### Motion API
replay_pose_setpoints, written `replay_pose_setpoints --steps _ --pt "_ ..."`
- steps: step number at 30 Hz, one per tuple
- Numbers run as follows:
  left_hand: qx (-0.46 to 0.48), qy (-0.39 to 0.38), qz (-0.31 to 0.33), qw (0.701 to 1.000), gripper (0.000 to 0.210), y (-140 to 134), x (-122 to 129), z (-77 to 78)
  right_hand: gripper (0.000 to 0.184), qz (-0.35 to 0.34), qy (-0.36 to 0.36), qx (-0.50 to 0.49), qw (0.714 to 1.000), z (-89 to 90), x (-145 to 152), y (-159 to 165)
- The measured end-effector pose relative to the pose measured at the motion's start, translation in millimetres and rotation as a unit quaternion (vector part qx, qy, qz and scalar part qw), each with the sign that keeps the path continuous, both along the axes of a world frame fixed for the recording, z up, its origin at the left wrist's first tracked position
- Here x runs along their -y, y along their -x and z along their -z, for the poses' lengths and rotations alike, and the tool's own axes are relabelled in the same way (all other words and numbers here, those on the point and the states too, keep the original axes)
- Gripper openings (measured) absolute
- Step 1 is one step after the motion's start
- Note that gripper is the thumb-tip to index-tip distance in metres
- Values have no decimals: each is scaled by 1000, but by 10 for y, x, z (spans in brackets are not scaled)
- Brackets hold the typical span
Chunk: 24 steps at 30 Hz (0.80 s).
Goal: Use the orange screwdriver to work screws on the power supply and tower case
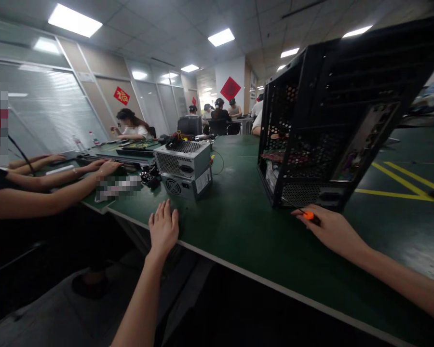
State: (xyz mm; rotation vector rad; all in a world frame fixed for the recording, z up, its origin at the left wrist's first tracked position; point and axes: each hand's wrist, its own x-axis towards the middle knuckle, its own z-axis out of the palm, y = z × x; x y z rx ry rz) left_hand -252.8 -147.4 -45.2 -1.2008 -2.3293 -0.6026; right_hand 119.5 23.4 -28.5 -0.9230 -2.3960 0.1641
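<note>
My left hand (164, 225) lies flat at the table's near edge, fingers stretched out and holding nothing. Just beyond its fingertips stand two grey power supply units, the upper one (183, 156) stacked on the lower one (188, 185). On the right, my right hand (327, 226) is closed around a screwdriver (308, 215) with an orange and black handle. Its thin shaft points toward the lower back of a black computer case (311, 120), which stands upright on the green table (235, 221). Whether the tip touches the case I cannot tell.
At the left, a co-worker's hands (108, 167) rest on dark parts. Black cables (150, 177) lie beside the power supplies. Yellow tape lines (401, 180) mark the table at right. Other people sit farther back, one of them (133, 126) at the table's far left.
</note>
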Motion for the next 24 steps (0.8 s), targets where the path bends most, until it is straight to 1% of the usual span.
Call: replay_pose_setpoints --steps 3,9,13,15,18,20,22,24 --pt "-2 -2 7 1000 48 -17 6 -5 20 5 3 -2 1000 1 2 19" --pt "12 21 36 999 43 -28 26 -44 19 11 6 5 1000 6 1 22" --pt "15 3 55 998 41 -36 38 -64 19 6 14 12 1000 -23 22 22" --pt "16 -21 84 996 39 -69 32 -78 19 11 18 15 1000 -46 45 23" --pt "18 -53 172 984 36 -159 3 -97 20 14 14 3 1000 -78 83 6" --pt "29 -42 229 972 34 -215 -20 -102 21 14 10 -3 1000 -103 111 -22" --pt "55 -27 248 967 34 -238 -37 -103 21 15 8 -14 1000 -133 147 -62" --pt "83 8 258 963 32 -225 -49 -104 21 18 9 -26 999 -166 188 -103"
